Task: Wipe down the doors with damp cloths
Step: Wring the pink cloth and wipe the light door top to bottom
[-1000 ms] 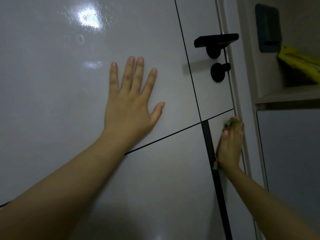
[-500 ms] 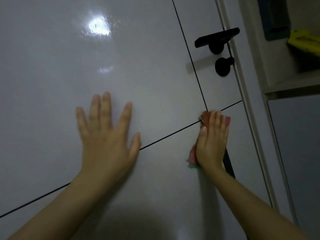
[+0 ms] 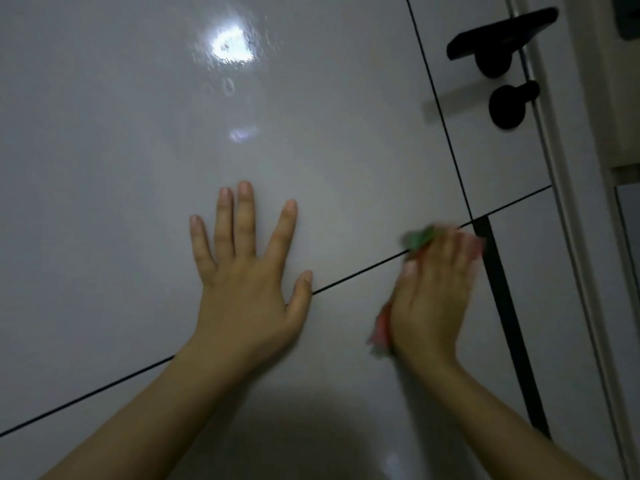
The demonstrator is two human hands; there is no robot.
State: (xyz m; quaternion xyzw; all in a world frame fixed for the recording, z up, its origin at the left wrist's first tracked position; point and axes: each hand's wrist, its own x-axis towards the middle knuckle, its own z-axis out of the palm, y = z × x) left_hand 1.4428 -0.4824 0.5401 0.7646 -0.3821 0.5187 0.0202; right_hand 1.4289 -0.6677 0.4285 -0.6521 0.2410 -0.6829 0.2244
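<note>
Door [image 3: 121,140] is glossy, smooth, pale grey, flat; a bright light glare sits high on it with faint droplets or smear marks round the glare. Thin black grooves split it into panels: one long diagonal line running from lower left up to the right, one near-vertical line at upper right. A wider black strip [image 3: 509,334] drops from where they cross. Black lever handle [image 3: 502,32] and round black knob [image 3: 510,103] sit at upper right, matte, close to the door edge and pale frame [image 3: 595,98].

Wide bare panel lies above and left of both hands; right of the strip only a narrow panel before the frame.

Left hand [image 3: 246,289] flat on the door, fingers straight and spread, palm against the surface, thumb tip at the diagonal groove, holding nothing.

Right hand [image 3: 433,299] blurred, fingers straight and together, pressing the cloth [image 3: 417,237] flat to the door just left of the strip, over the groove. Cloth is soft, crumpled, red and green, showing past the fingertips and at the heel of the hand.
</note>
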